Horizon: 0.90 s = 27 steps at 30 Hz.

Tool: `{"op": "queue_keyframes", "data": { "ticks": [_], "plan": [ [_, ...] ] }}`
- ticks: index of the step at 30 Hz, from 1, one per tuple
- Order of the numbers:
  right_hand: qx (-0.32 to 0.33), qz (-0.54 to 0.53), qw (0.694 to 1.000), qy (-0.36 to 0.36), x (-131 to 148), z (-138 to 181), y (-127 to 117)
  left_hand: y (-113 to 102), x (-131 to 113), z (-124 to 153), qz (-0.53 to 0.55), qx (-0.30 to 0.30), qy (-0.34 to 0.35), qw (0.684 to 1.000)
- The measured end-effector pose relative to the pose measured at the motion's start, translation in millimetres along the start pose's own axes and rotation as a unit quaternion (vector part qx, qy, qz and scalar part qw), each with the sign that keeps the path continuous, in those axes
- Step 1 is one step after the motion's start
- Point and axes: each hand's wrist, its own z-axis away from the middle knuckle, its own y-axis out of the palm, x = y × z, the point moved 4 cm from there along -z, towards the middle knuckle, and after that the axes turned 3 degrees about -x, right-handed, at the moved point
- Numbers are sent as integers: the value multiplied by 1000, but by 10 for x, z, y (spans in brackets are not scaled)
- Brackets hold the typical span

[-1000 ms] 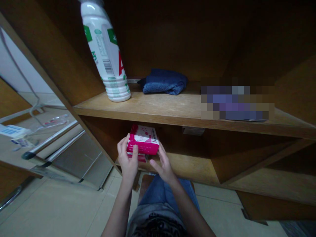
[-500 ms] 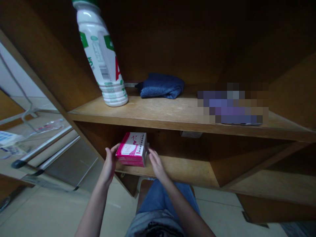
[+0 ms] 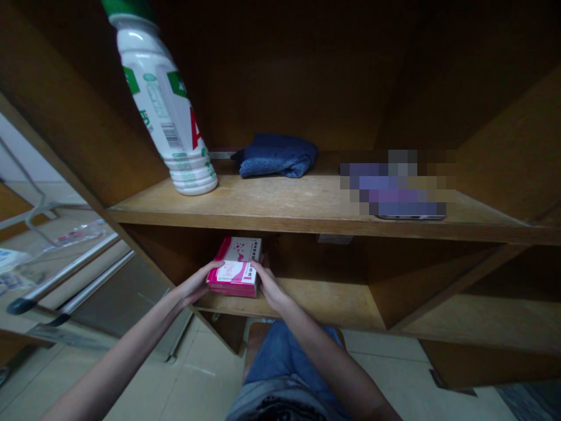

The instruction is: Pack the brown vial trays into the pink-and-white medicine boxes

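A pink and white box (image 3: 236, 272) lies flat on the lower wooden shelf (image 3: 324, 299), near its left end. My left hand (image 3: 196, 283) grips the box's left side with the thumb on top. My right hand (image 3: 266, 285) holds its right side, fingers curled against the edge. Both arms reach in from below, over my blue-jeaned knee (image 3: 284, 362).
On the upper shelf (image 3: 284, 204) stand a tall white bottle with green labels (image 3: 164, 111), a folded blue cloth (image 3: 276, 156) and a blurred purple flat object (image 3: 397, 187). Wooden side walls close in left and right. Metal rails (image 3: 65, 286) lie on the tiled floor at left.
The box was held up in front of the lower shelf; it has gone inward and down, and now lies flat on the shelf with both hands still on its sides.
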Motion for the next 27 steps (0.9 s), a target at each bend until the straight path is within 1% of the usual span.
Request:
{"op": "queue_keyframes", "data": {
  "ticks": [3, 5, 9, 11, 14, 16, 21, 24, 27],
  "plan": [
    [-10, 0, 1000, -15, 59, -7, -46, 97, -59, -61, -38, 35, 33, 998],
    [-20, 5, 999, -41, 119, 4, -88, 132, -77, -133, -57, 58, 48, 996],
    [-22, 39, 985, -164, 234, 44, -117, 145, -13, -277, -97, 62, 27, 993],
    [-10, 80, 976, -203, 217, 47, -120, 174, 40, -307, -101, 65, 35, 992],
    [1, 179, 959, -218, 105, 27, -172, 224, 154, -315, -70, 77, 70, 992],
    [-1, 239, 942, -237, 18, 24, -237, 209, 267, -333, -64, 69, 89, 992],
    [-8, 329, 901, -281, -228, 62, -355, 47, 562, -407, -145, 24, 119, 982],
    [-18, 344, 894, -286, -328, 92, -344, -2, 622, -396, -187, 14, 135, 973],
    [-35, 356, 896, -264, -352, 120, -299, 16, 612, -351, -216, 19, 138, 966]
  ]
}}
